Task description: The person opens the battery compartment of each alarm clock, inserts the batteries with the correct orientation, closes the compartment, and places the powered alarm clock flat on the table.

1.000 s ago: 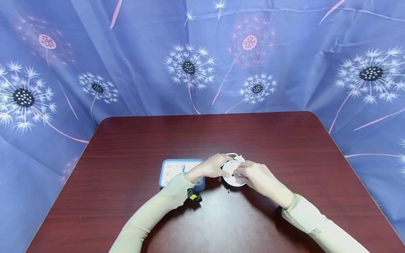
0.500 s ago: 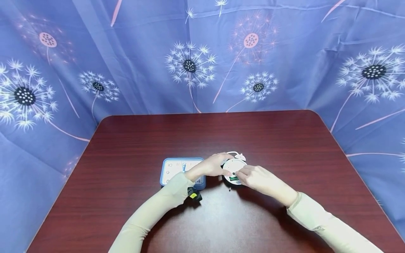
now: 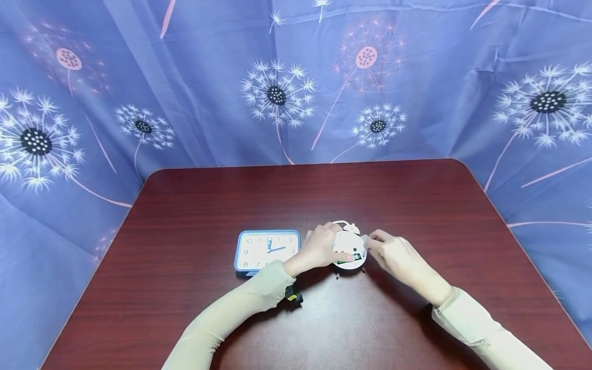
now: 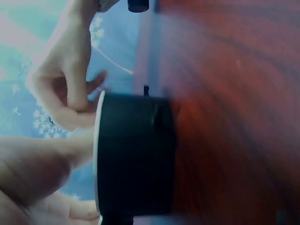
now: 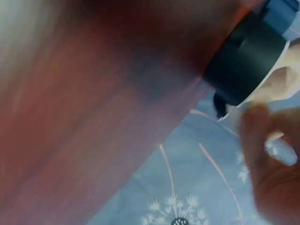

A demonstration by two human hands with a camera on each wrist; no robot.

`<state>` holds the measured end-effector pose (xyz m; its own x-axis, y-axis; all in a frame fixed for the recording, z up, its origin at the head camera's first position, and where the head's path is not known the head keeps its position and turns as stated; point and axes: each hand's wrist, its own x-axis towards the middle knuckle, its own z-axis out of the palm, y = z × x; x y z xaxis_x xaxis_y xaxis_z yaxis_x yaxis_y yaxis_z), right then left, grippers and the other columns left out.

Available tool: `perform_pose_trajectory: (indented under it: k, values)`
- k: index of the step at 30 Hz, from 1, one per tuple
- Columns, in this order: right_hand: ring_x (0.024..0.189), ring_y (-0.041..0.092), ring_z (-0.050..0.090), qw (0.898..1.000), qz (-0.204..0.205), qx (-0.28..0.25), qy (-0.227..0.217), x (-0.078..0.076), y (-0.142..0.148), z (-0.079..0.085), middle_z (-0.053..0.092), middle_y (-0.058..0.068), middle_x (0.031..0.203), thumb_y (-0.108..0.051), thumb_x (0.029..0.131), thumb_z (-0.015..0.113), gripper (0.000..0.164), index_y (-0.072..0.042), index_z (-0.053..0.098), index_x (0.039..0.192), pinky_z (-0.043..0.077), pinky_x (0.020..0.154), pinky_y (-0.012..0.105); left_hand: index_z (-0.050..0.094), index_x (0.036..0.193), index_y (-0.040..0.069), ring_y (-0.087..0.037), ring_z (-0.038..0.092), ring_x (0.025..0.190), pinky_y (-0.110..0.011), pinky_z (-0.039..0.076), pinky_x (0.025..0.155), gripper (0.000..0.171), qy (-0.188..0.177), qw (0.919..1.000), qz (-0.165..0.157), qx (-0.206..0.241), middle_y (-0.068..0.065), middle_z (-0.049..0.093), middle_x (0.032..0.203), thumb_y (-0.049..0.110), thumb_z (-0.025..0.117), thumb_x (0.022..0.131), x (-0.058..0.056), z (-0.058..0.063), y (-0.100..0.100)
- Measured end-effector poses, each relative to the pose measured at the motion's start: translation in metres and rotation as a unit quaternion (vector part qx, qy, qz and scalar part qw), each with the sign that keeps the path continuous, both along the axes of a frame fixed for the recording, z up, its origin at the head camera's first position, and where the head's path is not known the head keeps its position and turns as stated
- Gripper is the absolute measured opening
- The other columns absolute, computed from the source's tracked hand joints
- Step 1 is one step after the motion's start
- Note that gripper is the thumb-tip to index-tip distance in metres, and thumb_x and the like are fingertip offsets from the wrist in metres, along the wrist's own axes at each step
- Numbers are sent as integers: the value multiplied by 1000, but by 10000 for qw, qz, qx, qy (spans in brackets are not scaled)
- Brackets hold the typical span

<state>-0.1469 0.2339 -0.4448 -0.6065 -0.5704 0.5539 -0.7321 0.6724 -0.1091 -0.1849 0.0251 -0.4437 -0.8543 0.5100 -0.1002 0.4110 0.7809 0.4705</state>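
Observation:
A round twin-bell alarm clock (image 3: 344,240) lies face down, its white back up and its dark side (image 4: 133,154) filling much of the left wrist view. My left hand (image 3: 319,246) grips its left side, the thumb lying across the back. Beside the thumb, the uncovered battery compartment shows a green battery (image 3: 355,257). At the clock's right edge my right hand (image 3: 393,257) pinches a small pale battery cover (image 3: 365,241). To the left, a blue rectangular clock (image 3: 259,252) lies face up, partly behind my left forearm.
The dark red wooden table (image 3: 296,195) has rounded far corners. A blue curtain (image 3: 203,103) with dandelion prints hangs behind it and on both sides. A black wrist camera (image 3: 293,295) sits under my left cuff.
My right hand has drawn the battery cover off the back and moved right with it, baring the green battery. The left hand and alarm clock have shifted slightly right.

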Motion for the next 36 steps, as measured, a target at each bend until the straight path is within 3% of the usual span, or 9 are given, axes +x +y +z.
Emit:
perform_pose_trajectory:
  k: [3,5,11,16,20,24,27,31,36]
  values:
    - [57,5,51,9951,-644,-291,-696,2,-6,-3,60,1,73,-1,75,71,10,-8,64,73,45,51,24,58,122,14,-23,54,112,-43,42,93,61,-107,9996,264,85,0,60,124,45,80,75,2,1,5]
    - [56,5,49,9839,-1029,-340,-1422,1,-9,-1,59,-2,66,-10,77,75,13,-10,64,70,45,54,26,59,121,15,-23,54,111,-43,42,93,60,-222,9989,410,109,0,60,122,43,82,73,2,3,7]
    - [51,5,49,9231,-1506,137,-3537,-19,-17,19,55,-10,49,-28,74,81,27,-16,61,61,41,56,27,60,117,15,-23,55,111,-41,42,92,60,-348,9978,571,48,0,60,121,39,85,69,-2,6,12]
    - [57,11,44,8836,-1517,824,-4353,-34,-27,32,47,-6,56,-20,70,82,28,-10,57,60,37,54,25,59,114,13,-24,54,109,-38,43,89,58,-464,9971,598,29,-2,60,118,34,87,68,-2,6,17]
    - [64,16,49,8677,-1696,1394,-4460,-36,-35,38,52,0,67,-18,71,82,27,-4,58,73,42,59,28,57,116,12,-23,52,105,-36,42,87,62,-367,9975,578,-166,-1,59,116,35,87,67,-1,7,21]
    - [70,19,50,8712,-1778,1669,-4261,-31,-40,40,54,4,73,-18,75,80,29,0,58,82,45,65,33,55,118,12,-22,48,106,-35,40,87,64,-311,9974,611,-230,0,57,117,36,86,67,2,7,23]
    - [66,17,47,8864,-1720,1423,-4054,-26,-37,38,51,2,68,-18,74,79,27,-4,56,74,42,61,31,54,118,14,-21,47,109,-37,38,90,61,-328,9977,579,-96,1,56,121,36,84,70,3,5,19]
    - [60,14,44,9223,-1442,912,-3467,-17,-27,34,47,-1,63,-12,79,73,24,-9,53,65,38,56,29,54,120,16,-21,46,110,-40,36,91,59,-336,9989,322,70,1,55,127,40,81,73,4,1,12]
    - [66,22,54,9786,-1398,392,-1461,-1,-17,26,57,4,72,16,67,60,24,-8,61,72,46,56,37,52,127,15,-20,43,109,-35,33,86,69,-363,9991,-223,24,0,50,136,50,78,74,0,-1,5]
